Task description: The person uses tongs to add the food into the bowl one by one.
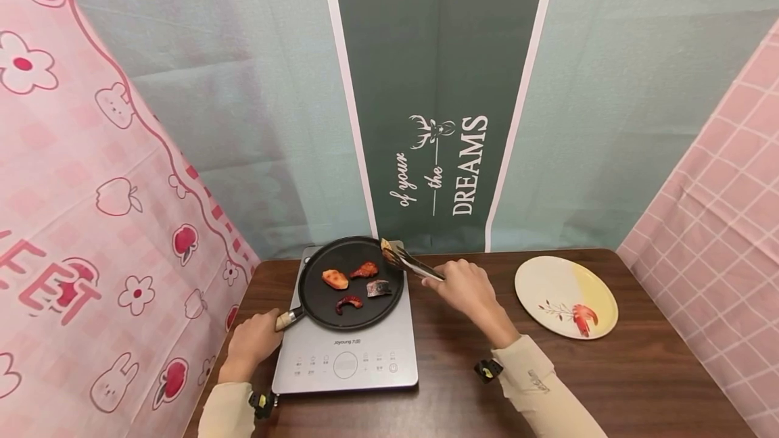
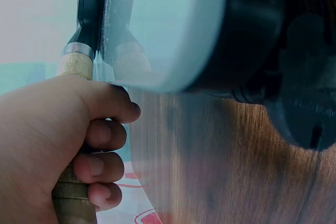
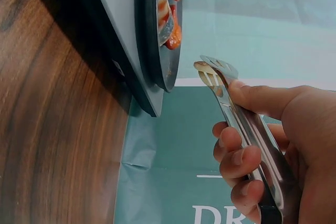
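My left hand [image 1: 254, 342] grips the wooden handle [image 2: 73, 198] of a black flat frying pan [image 1: 316, 303]. The pan sits on a silver induction cooker [image 1: 322, 374]. My right hand [image 1: 467, 289] holds metal tongs [image 3: 252, 140], their tips pinching a small yellowish piece of food [image 1: 386, 247] over the pan's right rim. Lying in the pan are an orange-brown piece [image 1: 335, 280], a small drumstick [image 1: 365, 269], a chunk of fish with dark skin [image 1: 379, 288] and a curled dark-red piece [image 1: 349, 303] like a tentacle.
To the right, a round white and yellow plate [image 1: 541, 282] with a printed shrimp [image 1: 585, 320] stands on the brown wooden table [image 1: 456, 370]. Cloth curtains [image 1: 274, 120] hang behind the table. Pink patterned cloth [image 1: 122, 222] runs along the left side, pink checked cloth [image 1: 718, 181] along the right.
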The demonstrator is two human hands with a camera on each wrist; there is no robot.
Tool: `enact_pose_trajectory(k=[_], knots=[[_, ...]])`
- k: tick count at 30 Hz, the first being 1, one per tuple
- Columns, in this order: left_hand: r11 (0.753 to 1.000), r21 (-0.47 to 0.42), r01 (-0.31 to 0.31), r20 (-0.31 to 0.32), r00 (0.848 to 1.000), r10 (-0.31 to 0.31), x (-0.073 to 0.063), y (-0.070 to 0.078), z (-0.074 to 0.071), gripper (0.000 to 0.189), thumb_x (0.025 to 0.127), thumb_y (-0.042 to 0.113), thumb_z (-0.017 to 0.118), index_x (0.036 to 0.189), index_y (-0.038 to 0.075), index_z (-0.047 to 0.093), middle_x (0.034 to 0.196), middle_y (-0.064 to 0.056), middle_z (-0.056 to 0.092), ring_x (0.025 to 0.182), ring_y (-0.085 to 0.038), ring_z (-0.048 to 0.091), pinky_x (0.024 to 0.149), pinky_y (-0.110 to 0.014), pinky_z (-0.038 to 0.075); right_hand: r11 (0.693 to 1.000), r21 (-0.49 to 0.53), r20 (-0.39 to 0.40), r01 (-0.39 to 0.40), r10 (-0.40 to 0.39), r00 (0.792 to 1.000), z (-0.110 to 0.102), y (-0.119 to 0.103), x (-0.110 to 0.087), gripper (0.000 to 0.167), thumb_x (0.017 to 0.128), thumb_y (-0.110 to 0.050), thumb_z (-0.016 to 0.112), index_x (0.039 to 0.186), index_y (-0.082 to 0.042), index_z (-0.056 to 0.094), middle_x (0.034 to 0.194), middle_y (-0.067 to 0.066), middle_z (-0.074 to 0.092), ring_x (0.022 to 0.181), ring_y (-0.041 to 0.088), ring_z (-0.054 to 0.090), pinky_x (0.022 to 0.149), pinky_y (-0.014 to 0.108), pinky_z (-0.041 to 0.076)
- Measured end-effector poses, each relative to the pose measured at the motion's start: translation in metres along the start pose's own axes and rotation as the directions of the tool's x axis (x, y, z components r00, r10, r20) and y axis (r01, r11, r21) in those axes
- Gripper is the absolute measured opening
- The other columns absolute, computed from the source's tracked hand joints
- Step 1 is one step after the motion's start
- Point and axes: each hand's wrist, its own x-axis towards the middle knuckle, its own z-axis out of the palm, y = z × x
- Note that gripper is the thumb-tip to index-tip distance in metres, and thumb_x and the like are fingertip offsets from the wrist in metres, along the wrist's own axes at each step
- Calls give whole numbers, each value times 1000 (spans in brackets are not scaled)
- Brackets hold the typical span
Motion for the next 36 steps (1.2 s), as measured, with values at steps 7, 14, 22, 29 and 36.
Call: enact_pose_trajectory(k=[7,14,22,29,36], knots=[[1000,8,1,2,1000,-1,0,1,0,17,86,15,75,98,6,66,79,-15,70,65,-36,66,58,-55,48,1000,1,9,3,-3,1000,6,-4,2,27,91,-46,81,101,-21,85,70,1,69,56,20,57,55,43,45],[1000,4,10,9,1000,-10,0,1,-1,17,87,15,75,99,6,66,80,-14,70,65,-35,66,59,-55,48,1000,-14,29,-3,3,1000,13,-4,1,26,91,-46,81,94,-20,83,64,-2,61,56,20,54,54,41,44],[1000,4,6,2,1000,-6,-1,1,-1,19,86,15,75,101,5,67,80,-14,70,65,-35,66,59,-55,48,1000,1,41,-20,20,999,17,-3,0,24,90,-45,82,87,-21,81,65,-2,62,56,19,53,53,39,43],[1000,2,10,4,1000,-10,-1,0,0,15,87,14,74,95,7,64,77,-13,68,63,-33,64,58,-53,47,1000,5,62,-17,17,998,20,-5,0,25,90,-46,82,79,-23,78,63,-4,58,55,18,52,53,38,41],[1000,2,10,7,1000,-10,0,0,0,16,87,15,75,97,7,65,78,-13,69,63,-33,64,58,-53,47,999,6,80,-32,31,996,23,-4,-1,29,90,-46,82,72,-24,73,60,-4,54,54,18,50,52,37,38]])
